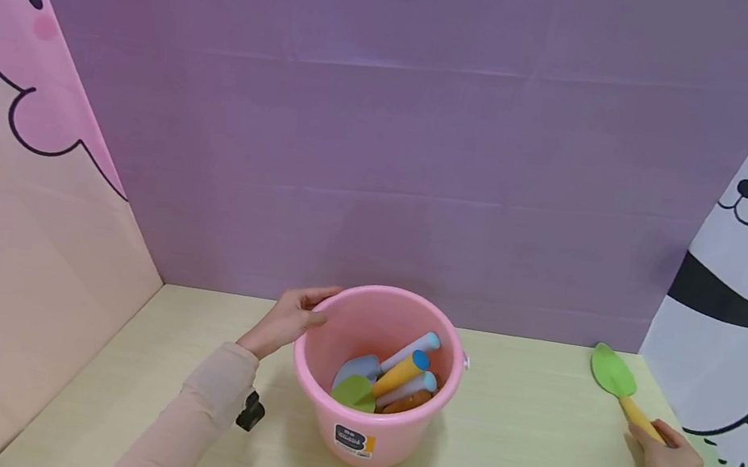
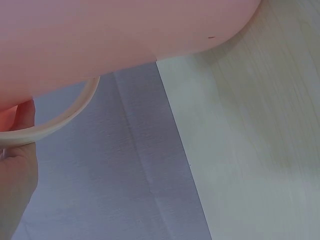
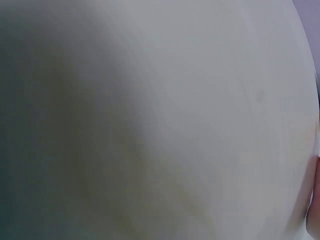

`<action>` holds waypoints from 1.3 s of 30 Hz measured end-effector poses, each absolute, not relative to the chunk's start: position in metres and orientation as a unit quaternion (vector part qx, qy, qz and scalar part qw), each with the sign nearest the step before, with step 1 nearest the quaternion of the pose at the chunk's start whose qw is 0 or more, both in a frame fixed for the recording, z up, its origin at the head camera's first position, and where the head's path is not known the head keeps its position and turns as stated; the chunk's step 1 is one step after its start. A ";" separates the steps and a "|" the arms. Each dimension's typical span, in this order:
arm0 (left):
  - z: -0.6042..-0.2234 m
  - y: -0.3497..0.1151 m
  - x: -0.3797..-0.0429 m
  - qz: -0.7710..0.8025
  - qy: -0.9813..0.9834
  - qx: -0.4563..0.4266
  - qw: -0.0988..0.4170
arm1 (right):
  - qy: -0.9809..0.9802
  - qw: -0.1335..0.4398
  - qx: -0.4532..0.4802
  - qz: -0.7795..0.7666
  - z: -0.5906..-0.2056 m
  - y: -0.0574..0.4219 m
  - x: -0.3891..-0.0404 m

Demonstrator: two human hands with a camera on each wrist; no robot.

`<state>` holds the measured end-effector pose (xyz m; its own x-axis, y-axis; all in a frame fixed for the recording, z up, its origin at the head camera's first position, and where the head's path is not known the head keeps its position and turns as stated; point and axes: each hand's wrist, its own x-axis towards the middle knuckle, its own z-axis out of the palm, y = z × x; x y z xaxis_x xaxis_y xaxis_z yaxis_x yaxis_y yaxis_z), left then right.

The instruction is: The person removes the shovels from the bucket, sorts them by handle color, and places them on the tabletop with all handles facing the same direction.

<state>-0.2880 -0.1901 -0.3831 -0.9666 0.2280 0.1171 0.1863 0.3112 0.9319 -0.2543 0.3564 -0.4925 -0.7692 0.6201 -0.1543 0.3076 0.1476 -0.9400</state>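
A pink bucket [image 1: 353, 429] stands at the middle of the table, its mouth facing me. My left hand [image 1: 287, 321] grips its left rim, thumb over the edge. In the left wrist view, a pale curved handle [image 2: 75, 111] crosses that hand beside the bucket wall [image 2: 125, 35]. Inside lie several toy tools: a light-blue blade [image 1: 357, 369], a green blade [image 1: 354, 395], a yellow handle [image 1: 399, 376] with a blue end and a brown piece [image 1: 409, 402]. At the far right my right hand [image 1: 672, 464] holds a toy shovel [image 1: 613, 372], green-bladed, by its yellow handle.
Pale wood-look table [image 1: 516, 452] spreads around the bucket. A purple backdrop [image 1: 388, 146] rises behind it. Printed side panels close in the left [image 1: 8, 273] and the right [image 1: 729, 355], the right one close beside my right hand.
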 end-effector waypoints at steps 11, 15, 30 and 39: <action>-0.384 -0.189 -0.289 0.577 0.806 0.129 0.022 | -0.768 0.108 -0.279 0.566 -0.481 0.360 -0.252; -0.384 -0.189 -0.288 0.576 0.808 0.125 0.023 | -0.801 0.100 -0.274 0.523 -0.468 0.357 -0.250; -0.383 -0.189 -0.289 0.571 0.811 0.126 0.024 | -0.857 0.092 -0.125 0.492 -0.443 0.352 -0.258; -0.382 -0.189 -0.290 0.571 0.811 0.128 0.026 | -0.868 0.092 0.004 0.488 -0.406 0.311 -0.255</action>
